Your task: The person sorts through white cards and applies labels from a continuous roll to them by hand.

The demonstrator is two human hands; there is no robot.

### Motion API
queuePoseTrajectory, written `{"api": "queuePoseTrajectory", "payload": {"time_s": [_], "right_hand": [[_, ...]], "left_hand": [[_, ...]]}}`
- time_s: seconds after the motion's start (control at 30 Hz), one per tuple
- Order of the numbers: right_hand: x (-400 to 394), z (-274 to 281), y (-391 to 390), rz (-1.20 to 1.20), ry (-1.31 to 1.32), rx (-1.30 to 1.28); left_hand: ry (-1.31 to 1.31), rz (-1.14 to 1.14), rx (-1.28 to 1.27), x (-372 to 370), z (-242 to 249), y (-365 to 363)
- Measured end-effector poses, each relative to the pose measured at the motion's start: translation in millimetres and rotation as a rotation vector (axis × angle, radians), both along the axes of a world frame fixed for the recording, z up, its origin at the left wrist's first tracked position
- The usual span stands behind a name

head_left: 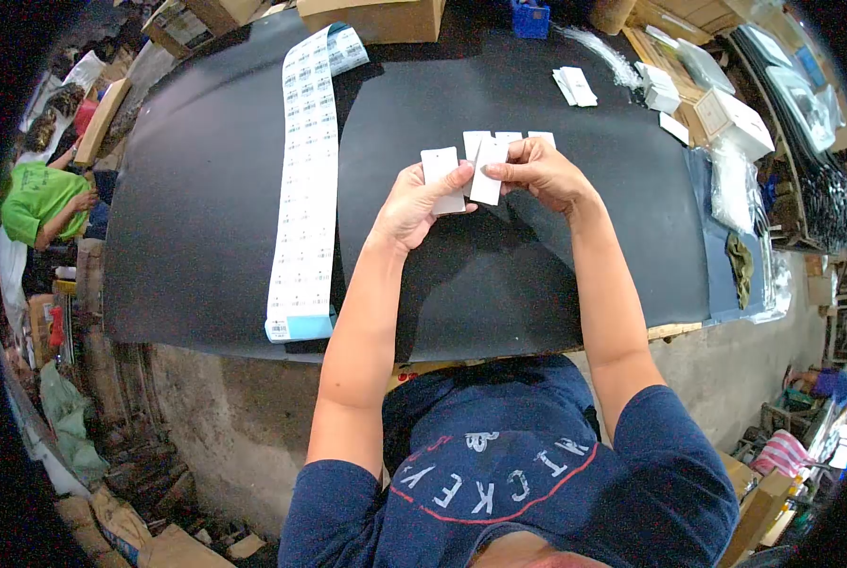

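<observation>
My left hand (pixel 410 203) is closed around a small stack of white hang tags (pixel 441 168), its thumb lying across their right edge. Between the thumb and fingers of my right hand (pixel 548 176) is a single white hang tag (pixel 487 182) with a small hole near its top. The two hands are almost touching over the black tabletop (pixel 461 293). Just beyond them lie several more white tags (pixel 509 136), partly hidden by my fingers. A long strip of printed barcode labels (pixel 306 180) stretches along the table to the left, its far end curled.
Another pile of white tags (pixel 575 86) sits toward the back right. At the far edge stand a cardboard box (pixel 376 21) and a blue basket (pixel 530 19). White boxes (pixel 734 121) and plastic bags line the right side. A person in a green shirt (pixel 43 201) is at the left.
</observation>
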State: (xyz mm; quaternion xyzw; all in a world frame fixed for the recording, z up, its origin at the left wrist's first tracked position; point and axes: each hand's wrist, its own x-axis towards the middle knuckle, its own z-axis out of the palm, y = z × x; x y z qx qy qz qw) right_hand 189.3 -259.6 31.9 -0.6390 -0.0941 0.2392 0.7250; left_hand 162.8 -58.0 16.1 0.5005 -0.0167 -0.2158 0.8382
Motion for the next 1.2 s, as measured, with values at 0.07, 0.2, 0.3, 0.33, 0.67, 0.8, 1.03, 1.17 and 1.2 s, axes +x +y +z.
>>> {"api": "queuePoseTrajectory", "payload": {"time_s": [0.07,0.2,0.3,0.33,0.67,0.8,1.03,1.17,1.2], "right_hand": [[0,2,1,-0.024,0.01,0.036],[10,-7,-8,-0.107,-0.146,-0.209],[8,7,-21,-0.289,-0.222,-0.247],[15,2,-34,-0.386,-0.288,-0.271],[27,-31,-125,-0.691,-0.147,-0.58],[32,-40,-120,-0.704,-0.223,-0.631],[23,-23,-104,-0.73,-0.204,-0.844],[26,-34,-102,-0.725,-0.325,-0.878],[24,-29,-100,-0.735,-0.366,-0.907]], "left_hand": [[-0.122,0.083,0.044,1,-2,-3],[-0.332,0.331,0.348,-3,-5,-16],[-0.34,0.433,0.388,-4,-3,-21],[-0.306,0.451,0.34,-3,-3,-18],[-0.035,0.473,0.09,3,-7,-5],[-0.01,0.43,0.098,3,-7,-5],[-0.043,0.401,0.13,1,-8,-10],[-0.056,0.391,0.143,0,-6,-9],[-0.049,0.383,0.175,0,-4,-11]]}}
